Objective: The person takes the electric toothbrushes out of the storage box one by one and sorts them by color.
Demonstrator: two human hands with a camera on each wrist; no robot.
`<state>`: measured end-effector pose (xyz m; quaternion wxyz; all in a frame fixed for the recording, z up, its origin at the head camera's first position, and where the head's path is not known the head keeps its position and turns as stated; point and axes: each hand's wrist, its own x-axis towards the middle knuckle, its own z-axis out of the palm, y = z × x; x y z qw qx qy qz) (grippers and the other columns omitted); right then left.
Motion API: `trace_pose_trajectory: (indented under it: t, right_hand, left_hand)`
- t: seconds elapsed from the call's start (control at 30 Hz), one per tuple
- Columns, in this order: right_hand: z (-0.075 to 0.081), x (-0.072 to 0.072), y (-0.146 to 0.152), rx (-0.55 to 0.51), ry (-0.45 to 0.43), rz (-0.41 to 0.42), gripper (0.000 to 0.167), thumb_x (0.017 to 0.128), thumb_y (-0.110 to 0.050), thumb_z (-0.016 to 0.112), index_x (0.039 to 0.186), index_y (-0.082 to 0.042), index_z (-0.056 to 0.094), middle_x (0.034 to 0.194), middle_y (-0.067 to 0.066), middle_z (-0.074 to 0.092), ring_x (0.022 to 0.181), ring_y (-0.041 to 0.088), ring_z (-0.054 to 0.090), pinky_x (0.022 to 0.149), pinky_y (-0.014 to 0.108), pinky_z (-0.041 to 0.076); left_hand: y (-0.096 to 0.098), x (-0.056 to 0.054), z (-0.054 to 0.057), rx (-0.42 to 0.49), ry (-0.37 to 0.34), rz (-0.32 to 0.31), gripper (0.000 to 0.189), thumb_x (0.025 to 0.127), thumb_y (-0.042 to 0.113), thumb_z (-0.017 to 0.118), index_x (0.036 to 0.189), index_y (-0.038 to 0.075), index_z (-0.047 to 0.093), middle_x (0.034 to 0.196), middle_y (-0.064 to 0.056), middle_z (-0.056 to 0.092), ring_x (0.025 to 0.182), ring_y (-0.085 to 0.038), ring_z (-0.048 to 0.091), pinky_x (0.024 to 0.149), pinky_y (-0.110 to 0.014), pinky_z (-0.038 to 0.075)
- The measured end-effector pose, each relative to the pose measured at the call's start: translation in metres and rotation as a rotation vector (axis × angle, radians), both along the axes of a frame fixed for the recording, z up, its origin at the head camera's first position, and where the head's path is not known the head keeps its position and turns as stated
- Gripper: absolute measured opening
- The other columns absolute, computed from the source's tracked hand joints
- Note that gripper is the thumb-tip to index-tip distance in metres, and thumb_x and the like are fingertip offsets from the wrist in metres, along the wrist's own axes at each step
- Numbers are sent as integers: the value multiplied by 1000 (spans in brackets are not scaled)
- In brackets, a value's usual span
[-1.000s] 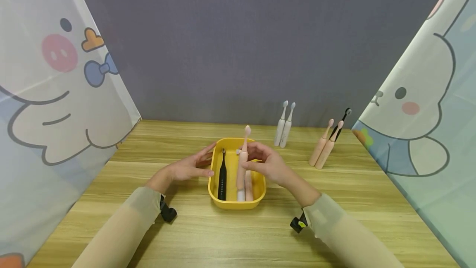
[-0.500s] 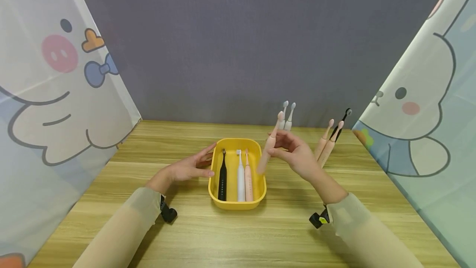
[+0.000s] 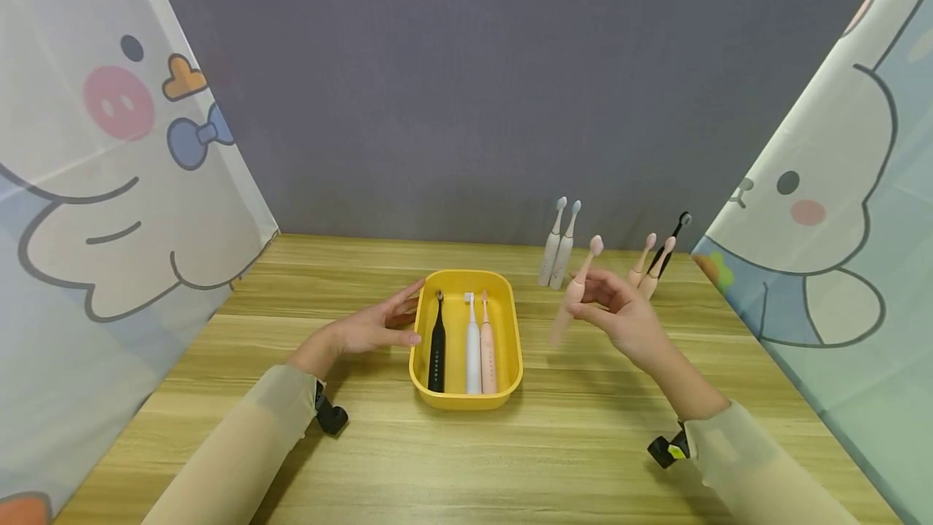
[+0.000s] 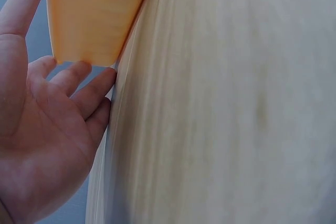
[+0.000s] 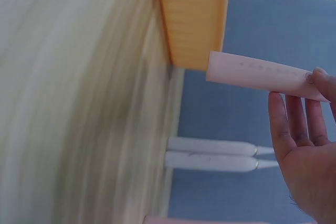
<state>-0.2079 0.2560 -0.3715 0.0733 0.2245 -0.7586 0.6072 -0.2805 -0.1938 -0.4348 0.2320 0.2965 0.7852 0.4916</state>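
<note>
My right hand (image 3: 623, 314) pinches a pink electric toothbrush (image 3: 575, 292) between thumb and fingers, brush head up, over the table right of the yellow tray (image 3: 466, 402). In the right wrist view its pink handle (image 5: 257, 72) shows a row of small marks. A black electric toothbrush (image 3: 436, 351) lies along the tray's left side. Side by side at its right lie a white toothbrush (image 3: 473, 355) and another pink toothbrush (image 3: 488, 356). My left hand (image 3: 372, 328) rests against the tray's left wall, fingertips touching it in the left wrist view (image 4: 58, 114).
Two white toothbrushes (image 3: 556, 259) stand upright at the back, behind the held one. Farther right stand two pink toothbrushes (image 3: 648, 283) and a black one (image 3: 681, 224), partly hidden by my right hand. A grey panel (image 3: 466, 104) rises behind the wooden table (image 3: 466, 468).
My right hand has carried the pink toothbrush out from over the tray toward the right, uncovering the white and pink toothbrushes inside. My left hand and the tray have stayed put.
</note>
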Motion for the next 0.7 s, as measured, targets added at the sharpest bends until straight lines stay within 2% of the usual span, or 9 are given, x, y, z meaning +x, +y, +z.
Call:
trace_pose_trajectory:
  t: [0.17,0.5,0.7]
  right_hand:
    - [-8,4,15,56,6,-57,39,99,4,77,136,5,63,114,-13,75,104,7,73,88,20,64]
    - [-22,11,40,158,38,-189,37,99,3,77,134,-1,67,113,-20,74,105,-3,70,86,14,60]
    - [-25,12,54,178,90,-238,40,98,8,76,136,8,65,112,-24,75,105,-6,70,85,11,59]
  left_hand:
    - [-1,0,0,-3,2,0,111,104,31,78,178,30,-4,184,-19,16,168,-49,21,134,-71,19]
    - [-1,-1,0,-3,1,-5,111,104,31,78,178,30,-5,184,-18,15,168,-49,21,134,-71,19]
    - [-1,-1,1,-11,4,2,111,104,32,79,178,31,-4,185,-17,16,168,-47,22,134,-71,19]
